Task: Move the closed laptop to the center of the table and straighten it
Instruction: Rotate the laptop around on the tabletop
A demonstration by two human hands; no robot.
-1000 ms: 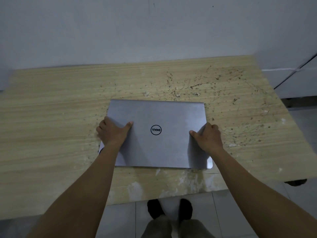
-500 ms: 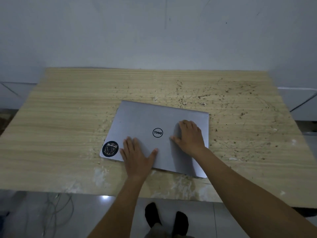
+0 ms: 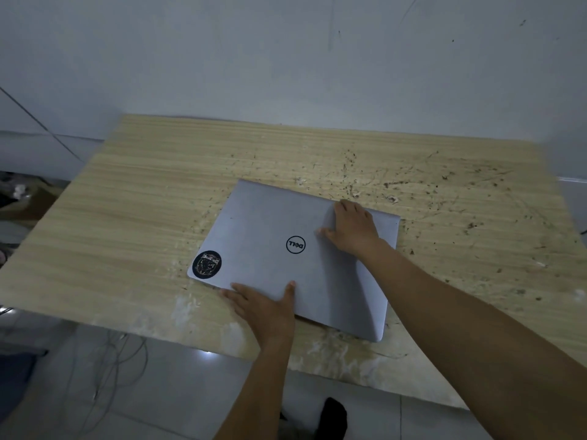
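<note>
The closed silver laptop [image 3: 270, 223] lies flat near the middle of the wood-grain table [image 3: 127, 217], skewed to the table's edges, with its far right corner turned back. A round black sticker [image 3: 206, 264] marks its near left corner. My left hand [image 3: 263, 308] sits at the laptop's near edge, thumb on the lid and fingers spread along the edge. My right hand [image 3: 352, 228] presses flat on the far right part of the lid, fingertips at the far edge.
The table's right half is scratched and speckled with dirt [image 3: 444, 185]. A pale wall [image 3: 286, 58] stands right behind the table. Loose cables [image 3: 108, 369] lie on the tiled floor at the near left, and a dark-socked foot [image 3: 333, 414] shows below the table edge.
My hands left the laptop's sides: the left slid to the near edge, the right to the far right of the lid. The laptop has turned from square to skewed. My view swung left.
</note>
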